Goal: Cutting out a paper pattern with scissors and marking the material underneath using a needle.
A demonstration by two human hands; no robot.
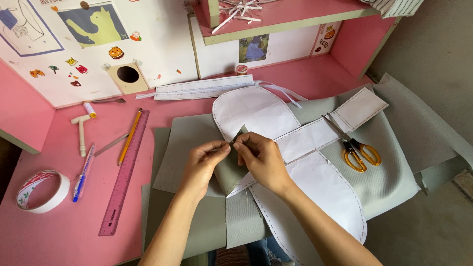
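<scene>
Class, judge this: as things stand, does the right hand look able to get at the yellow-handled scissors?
Probably yes: the scissors lie uncovered on the grey fabric just beyond the right hand, though it first must release the grey piece it pinches.

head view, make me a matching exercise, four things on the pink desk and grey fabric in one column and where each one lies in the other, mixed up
Things:
1. scissors
2. tape roll
3. ruler
4. pencil

Places:
A. near left edge of the desk
B. on the grey fabric, right of the hands
C. on the desk, along the fabric's left edge
D. just left of the ruler's upper end

Pairs: 1-B, 2-A, 3-C, 4-D
</scene>
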